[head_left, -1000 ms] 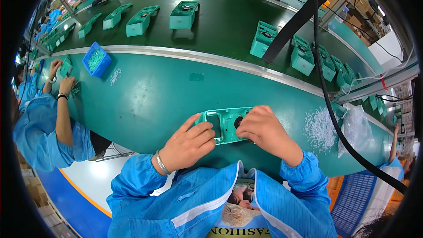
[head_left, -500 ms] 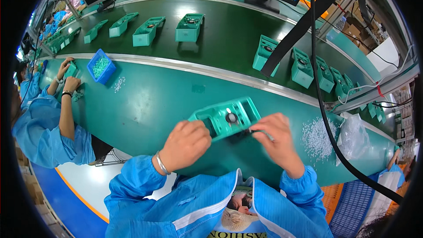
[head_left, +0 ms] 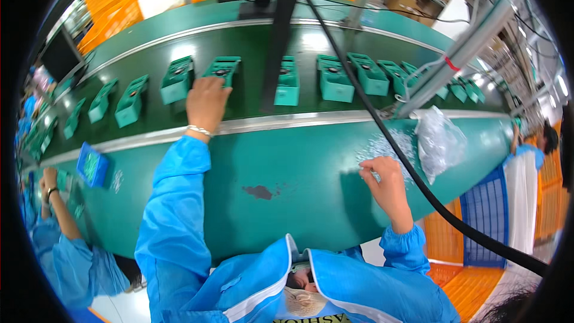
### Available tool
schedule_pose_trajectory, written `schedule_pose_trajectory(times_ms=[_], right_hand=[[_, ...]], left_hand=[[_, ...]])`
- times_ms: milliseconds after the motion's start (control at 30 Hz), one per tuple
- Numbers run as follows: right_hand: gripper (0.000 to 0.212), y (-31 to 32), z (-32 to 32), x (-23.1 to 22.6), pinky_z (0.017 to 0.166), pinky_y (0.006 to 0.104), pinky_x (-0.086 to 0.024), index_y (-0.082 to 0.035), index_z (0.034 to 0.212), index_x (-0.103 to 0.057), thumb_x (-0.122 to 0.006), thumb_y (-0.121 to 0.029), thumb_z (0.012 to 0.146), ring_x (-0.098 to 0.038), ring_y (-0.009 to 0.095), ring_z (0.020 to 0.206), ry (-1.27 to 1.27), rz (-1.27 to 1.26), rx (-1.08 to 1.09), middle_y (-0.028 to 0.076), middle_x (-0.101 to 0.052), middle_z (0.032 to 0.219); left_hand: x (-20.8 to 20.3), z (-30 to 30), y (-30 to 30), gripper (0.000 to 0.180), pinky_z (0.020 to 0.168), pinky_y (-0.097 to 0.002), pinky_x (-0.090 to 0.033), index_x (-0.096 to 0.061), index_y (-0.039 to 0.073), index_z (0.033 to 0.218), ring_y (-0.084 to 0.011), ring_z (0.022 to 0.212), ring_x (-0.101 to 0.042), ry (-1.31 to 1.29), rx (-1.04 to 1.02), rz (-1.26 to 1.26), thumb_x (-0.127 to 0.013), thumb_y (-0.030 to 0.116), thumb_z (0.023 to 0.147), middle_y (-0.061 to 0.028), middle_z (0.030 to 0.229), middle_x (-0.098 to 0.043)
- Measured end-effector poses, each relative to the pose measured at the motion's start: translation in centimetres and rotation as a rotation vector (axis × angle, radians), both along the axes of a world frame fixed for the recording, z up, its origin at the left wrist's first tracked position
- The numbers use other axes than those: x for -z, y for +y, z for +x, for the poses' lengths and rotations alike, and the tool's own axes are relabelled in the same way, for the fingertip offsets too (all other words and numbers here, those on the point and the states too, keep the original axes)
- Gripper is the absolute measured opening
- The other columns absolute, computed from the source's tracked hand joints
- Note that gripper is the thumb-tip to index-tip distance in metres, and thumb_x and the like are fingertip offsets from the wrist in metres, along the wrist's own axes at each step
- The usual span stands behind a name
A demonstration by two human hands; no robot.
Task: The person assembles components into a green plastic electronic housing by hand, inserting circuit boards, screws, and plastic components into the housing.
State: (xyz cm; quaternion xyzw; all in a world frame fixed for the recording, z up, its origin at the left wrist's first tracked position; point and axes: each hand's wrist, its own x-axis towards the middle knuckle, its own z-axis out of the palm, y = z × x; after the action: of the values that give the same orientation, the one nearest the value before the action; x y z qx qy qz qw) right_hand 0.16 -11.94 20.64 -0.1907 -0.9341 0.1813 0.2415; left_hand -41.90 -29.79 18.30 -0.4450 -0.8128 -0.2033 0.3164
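Note:
My left hand (head_left: 207,101) reaches far out over the belt, its fingers closed over the near end of a green plastic housing (head_left: 225,63). That housing has a dark round part in its middle, and its near end is hidden under my fingers. Closer to me on the right, my right hand (head_left: 385,185) is above the worktable (head_left: 287,161), thumb and fingertips pinched together. Whatever may be between those fingertips is too small to make out. Beside it spreads a pile of small whitish pieces (head_left: 388,146).
More green housings (head_left: 336,79) stand along the dark green belt (head_left: 248,98). A clear plastic bag (head_left: 440,143) lies right of the pile. A black cable (head_left: 388,137) crosses the view. At left, a co-worker's hands (head_left: 49,182) are near a blue bin (head_left: 91,166).
The green housing held before me has gone from there; my left hand is now forward at one on the belt. My right hand has moved beside the white pieces. The view has shifted.

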Motion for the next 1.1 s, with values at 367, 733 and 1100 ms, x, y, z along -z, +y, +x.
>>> schedule_pose_trajectory(times_ms=[367,733,1100], right_hand=[[0.012,3.5,-1.4,1.8,0.082,0.0422,-0.044,-0.010,0.088,-0.071,-0.079,-0.011,0.080,-0.061,0.027,0.087,0.062,0.177,0.110,0.003,-0.064,0.083],[0.009,3.8,-3.9,2.7,0.087,0.0423,-0.044,-0.013,0.082,-0.073,-0.080,-0.011,0.077,-0.060,0.026,0.090,-0.025,0.301,0.082,0.003,-0.065,0.083],[0.009,1.3,-4.6,1.6,0.087,0.0412,-0.043,-0.011,0.085,-0.072,-0.078,-0.007,0.080,-0.060,0.026,0.086,0.132,-0.119,0.064,0.002,-0.068,0.084]], left_hand=[[-0.1,-9.1,-3.9,0.047,0.096,-0.0543,-0.047,-0.074,0.018,0.120,-0.0323,0.115,-0.063,-0.238,-0.518,-0.225,-0.056,0.056,0.099,-0.0062,0.112,-0.075],[-1.4,-5.4,-9.3,0.021,0.077,-0.0447,-0.053,-0.073,0.008,0.097,-0.0324,0.095,-0.064,-0.083,-0.241,-0.053,-0.069,0.029,0.096,-0.0090,0.092,-0.071],[-4.4,17.7,-18.6,0.019,0.064,-0.0438,-0.043,-0.061,0.009,0.080,-0.0310,0.078,-0.060,-0.132,0.203,-0.099,-0.079,0.010,0.075,-0.0094,0.079,-0.058]])
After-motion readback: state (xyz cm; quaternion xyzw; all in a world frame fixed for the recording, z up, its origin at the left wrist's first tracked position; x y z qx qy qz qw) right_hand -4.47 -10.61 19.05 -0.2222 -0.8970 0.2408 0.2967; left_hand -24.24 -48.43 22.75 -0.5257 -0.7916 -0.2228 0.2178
